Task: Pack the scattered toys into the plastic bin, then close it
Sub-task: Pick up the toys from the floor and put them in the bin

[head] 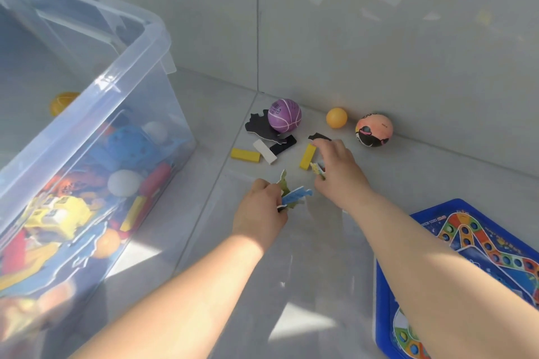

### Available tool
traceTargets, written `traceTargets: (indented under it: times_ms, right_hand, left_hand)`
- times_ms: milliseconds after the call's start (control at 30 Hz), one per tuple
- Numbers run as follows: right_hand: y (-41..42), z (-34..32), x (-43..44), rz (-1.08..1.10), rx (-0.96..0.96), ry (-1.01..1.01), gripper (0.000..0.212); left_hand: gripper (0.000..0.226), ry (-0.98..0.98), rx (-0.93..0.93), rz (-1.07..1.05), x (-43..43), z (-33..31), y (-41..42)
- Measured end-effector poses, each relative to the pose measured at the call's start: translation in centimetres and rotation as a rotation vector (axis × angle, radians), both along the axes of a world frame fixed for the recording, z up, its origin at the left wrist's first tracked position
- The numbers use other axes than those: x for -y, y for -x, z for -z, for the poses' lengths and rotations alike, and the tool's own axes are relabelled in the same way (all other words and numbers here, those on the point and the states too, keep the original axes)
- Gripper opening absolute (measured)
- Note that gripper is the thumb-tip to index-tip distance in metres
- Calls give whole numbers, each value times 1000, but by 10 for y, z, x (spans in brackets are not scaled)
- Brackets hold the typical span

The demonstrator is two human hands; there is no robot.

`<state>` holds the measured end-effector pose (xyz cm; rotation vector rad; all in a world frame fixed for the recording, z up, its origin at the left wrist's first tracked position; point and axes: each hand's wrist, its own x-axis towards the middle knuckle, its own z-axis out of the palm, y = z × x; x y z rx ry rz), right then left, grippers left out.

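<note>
Over grey floor tiles (291, 285), left hand (259, 213) pinches blue and green flat puzzle pieces (295, 194) in its grip; right hand (339, 175) pinches a small colourful piece (318, 169). Clear plastic bin (125, 73) stands open at left.

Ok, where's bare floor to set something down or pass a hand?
Bare tile between the plastic bin and the leftmost yellow block, and left of the game board. Crowded by the wall: purple ball, white block, black pieces.
</note>
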<state>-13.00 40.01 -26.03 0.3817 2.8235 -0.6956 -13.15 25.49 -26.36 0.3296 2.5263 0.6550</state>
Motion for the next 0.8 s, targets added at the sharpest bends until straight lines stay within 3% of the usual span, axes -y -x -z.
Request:
traceTargets:
  times_ms: [100, 267, 600, 800]
  right_hand:
    - [15, 0, 5, -174, 145, -232, 63]
    - [22, 3, 13, -214, 215, -395, 45]
    - [-12, -1, 15, -226, 287, -457, 38]
    - [-27, -38, 32, -142, 159, -330, 27]
  left_hand:
    - [41, -75, 15, -80, 14, 3, -4]
    - [42, -72, 23, -77, 36, -13, -3]
    - [35, -346, -44, -117, 62, -102, -10]
    - [37, -402, -335, -88, 108, -177, -4]
